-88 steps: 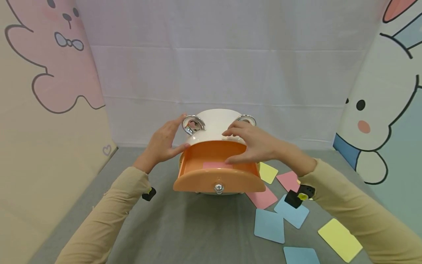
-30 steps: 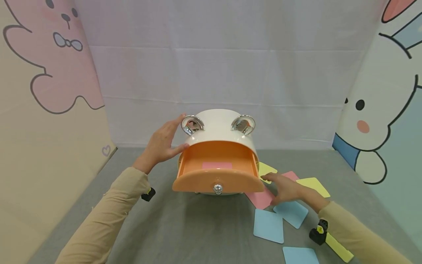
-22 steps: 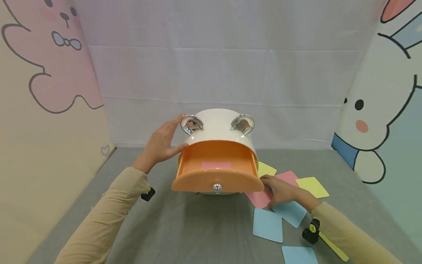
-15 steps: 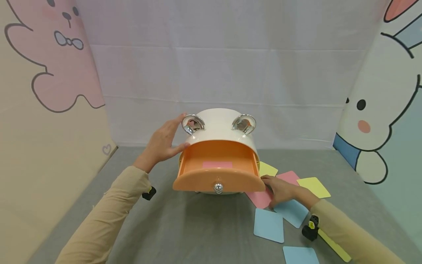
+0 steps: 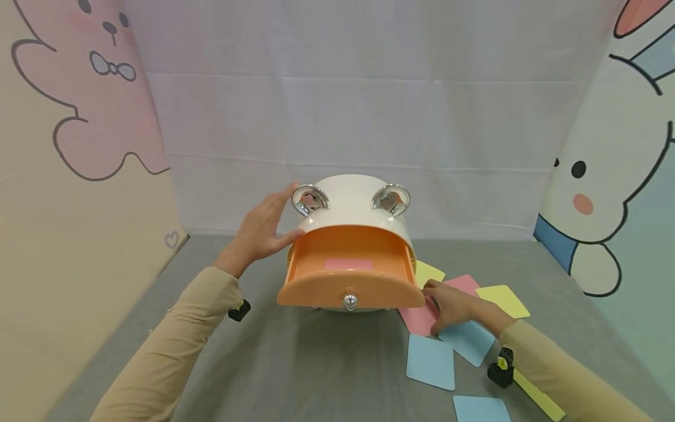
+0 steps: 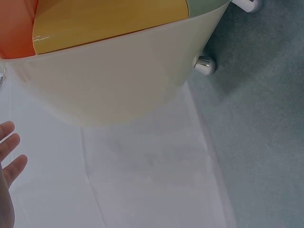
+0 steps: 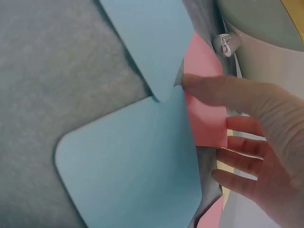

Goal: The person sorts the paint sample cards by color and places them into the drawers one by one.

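Note:
A white rounded box (image 5: 348, 196) with two chrome ear-like fittings stands on the grey cloth. Its orange drawer (image 5: 316, 289), with a chrome knob (image 5: 350, 302), is pulled out, and a pink card (image 5: 348, 264) lies inside. My left hand (image 5: 258, 228) is at the box's left side, fingers extended, thumb by the drawer opening. To the right of the drawer, my right hand (image 5: 453, 305) holds another pink card (image 7: 204, 114) by its edges, thumb on one side and fingers on the other. The drawer front hides part of that card in the head view.
Right of the box lie blue cards (image 5: 430, 361), yellow cards (image 5: 503, 300) and a further pink card (image 5: 464, 283). One blue card overlaps another in the right wrist view. A white curtain (image 5: 348, 117) hangs behind, with printed cartoon panels at both sides.
My right hand has come down from over the drawer to the cards at the right and closed on a pink card, which has shifted slightly rightward. My left hand stays put.

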`<state>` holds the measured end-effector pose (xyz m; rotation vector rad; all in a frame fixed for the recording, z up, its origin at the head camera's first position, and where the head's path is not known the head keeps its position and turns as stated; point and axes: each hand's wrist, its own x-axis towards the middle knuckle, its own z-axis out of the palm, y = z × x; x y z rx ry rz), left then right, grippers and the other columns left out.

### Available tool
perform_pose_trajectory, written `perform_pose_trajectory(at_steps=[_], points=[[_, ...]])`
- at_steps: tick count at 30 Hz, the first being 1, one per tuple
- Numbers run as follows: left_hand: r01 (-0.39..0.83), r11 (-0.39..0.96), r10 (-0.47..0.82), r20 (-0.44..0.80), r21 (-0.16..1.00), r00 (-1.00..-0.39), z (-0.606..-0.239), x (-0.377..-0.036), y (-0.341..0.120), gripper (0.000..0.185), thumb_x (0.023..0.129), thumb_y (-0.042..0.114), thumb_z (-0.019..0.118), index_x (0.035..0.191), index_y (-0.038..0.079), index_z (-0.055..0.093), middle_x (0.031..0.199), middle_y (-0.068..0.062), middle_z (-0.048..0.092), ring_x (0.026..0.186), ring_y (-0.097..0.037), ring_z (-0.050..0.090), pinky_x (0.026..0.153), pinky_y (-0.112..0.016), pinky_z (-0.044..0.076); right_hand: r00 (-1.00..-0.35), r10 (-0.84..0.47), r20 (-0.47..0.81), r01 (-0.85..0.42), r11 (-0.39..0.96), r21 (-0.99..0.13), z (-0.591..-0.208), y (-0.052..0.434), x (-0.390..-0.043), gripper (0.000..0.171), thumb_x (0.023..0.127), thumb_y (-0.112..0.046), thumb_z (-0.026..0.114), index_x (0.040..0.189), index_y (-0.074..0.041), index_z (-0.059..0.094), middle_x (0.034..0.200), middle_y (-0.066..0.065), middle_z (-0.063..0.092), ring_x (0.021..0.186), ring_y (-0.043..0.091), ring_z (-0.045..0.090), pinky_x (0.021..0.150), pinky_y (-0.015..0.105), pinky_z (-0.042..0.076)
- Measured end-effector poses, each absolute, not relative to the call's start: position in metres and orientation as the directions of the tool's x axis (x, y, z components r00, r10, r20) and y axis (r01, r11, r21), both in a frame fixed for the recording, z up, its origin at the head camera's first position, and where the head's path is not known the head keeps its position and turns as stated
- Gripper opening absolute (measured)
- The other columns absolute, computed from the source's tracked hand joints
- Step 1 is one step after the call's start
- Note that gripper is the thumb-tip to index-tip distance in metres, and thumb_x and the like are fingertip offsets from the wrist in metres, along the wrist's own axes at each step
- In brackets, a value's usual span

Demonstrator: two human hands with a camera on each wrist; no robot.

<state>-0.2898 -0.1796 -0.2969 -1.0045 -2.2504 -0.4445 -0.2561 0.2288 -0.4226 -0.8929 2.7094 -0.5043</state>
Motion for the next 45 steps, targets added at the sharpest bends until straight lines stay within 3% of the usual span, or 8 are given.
perform_pose_trajectory(at_steps=[6, 13, 18, 24, 34, 45], points=[[0.753, 0.656, 0.541, 0.665, 0.049, -0.514, -0.298, -0.290, -0.180, 0.085, 0.084, 0.069, 0.032, 0.145, 0.010, 0.022, 0.137, -0.014, 0.041, 0.113, -0.033, 0.046, 0.088, -0.050, 0.041, -0.795, -0.598, -0.101, -0.477, 0.720, -0.505, -0.419, 0.231, -0.258, 0.050, 0.064, -0.012, 0.080, 0.110, -0.008, 0.058, 0.102, 0.003, 0.047, 0.082, 0.018, 0.048, 0.064, 0.023, 0.048], [0.751, 0.658, 0.541, 0.659, 0.055, -0.522, -0.298, -0.290, -0.181, 0.085, 0.084, 0.068, 0.032, 0.145, 0.010, 0.022, 0.136, -0.013, 0.042, 0.110, -0.032, 0.047, 0.084, -0.050, 0.043, -0.771, -0.636, 0.032, -0.538, 0.623, -0.568, -0.413, 0.240, -0.261, 0.026, 0.077, 0.006, 0.063, 0.102, -0.003, 0.061, 0.096, 0.008, 0.053, 0.083, 0.020, 0.049, 0.069, 0.027, 0.049], [0.750, 0.659, 0.541, 0.657, 0.057, -0.525, -0.298, -0.290, -0.181, 0.085, 0.084, 0.069, 0.032, 0.145, 0.011, 0.021, 0.136, -0.014, 0.042, 0.110, -0.032, 0.047, 0.084, -0.050, 0.042, -0.760, -0.637, 0.125, -0.574, 0.569, -0.589, -0.403, 0.247, -0.261, 0.019, 0.082, 0.009, 0.056, 0.099, 0.001, 0.061, 0.094, 0.011, 0.056, 0.081, 0.020, 0.050, 0.067, 0.026, 0.047], [0.752, 0.657, 0.543, 0.658, 0.053, -0.521, -0.297, -0.289, -0.180, 0.085, 0.084, 0.069, 0.031, 0.145, 0.010, 0.022, 0.136, -0.014, 0.041, 0.111, -0.033, 0.046, 0.085, -0.050, 0.042, -0.702, -0.675, 0.224, -0.635, 0.453, -0.626, -0.388, 0.260, -0.264, 0.018, 0.082, 0.016, 0.052, 0.098, 0.011, 0.058, 0.088, 0.018, 0.056, 0.068, 0.020, 0.051, 0.055, 0.028, 0.050], [0.751, 0.658, 0.539, 0.660, 0.058, -0.523, -0.296, -0.288, -0.179, 0.086, 0.083, 0.069, 0.031, 0.145, 0.009, 0.022, 0.137, -0.014, 0.041, 0.111, -0.033, 0.046, 0.084, -0.051, 0.043, -0.773, -0.581, 0.255, -0.603, 0.551, -0.577, -0.342, 0.281, -0.258, 0.020, 0.080, 0.019, 0.050, 0.097, 0.011, 0.059, 0.085, 0.013, 0.055, 0.068, 0.016, 0.051, 0.053, 0.027, 0.051], [0.753, 0.657, 0.544, 0.659, 0.051, -0.519, -0.298, -0.290, -0.181, 0.085, 0.084, 0.069, 0.031, 0.145, 0.011, 0.021, 0.134, -0.015, 0.043, 0.111, -0.033, 0.047, 0.084, -0.051, 0.043, -0.795, -0.496, 0.349, -0.606, 0.649, -0.459, -0.275, 0.294, -0.247, 0.023, 0.082, 0.014, 0.054, 0.102, 0.006, 0.061, 0.090, 0.010, 0.054, 0.073, 0.006, 0.051, 0.055, 0.023, 0.050]])
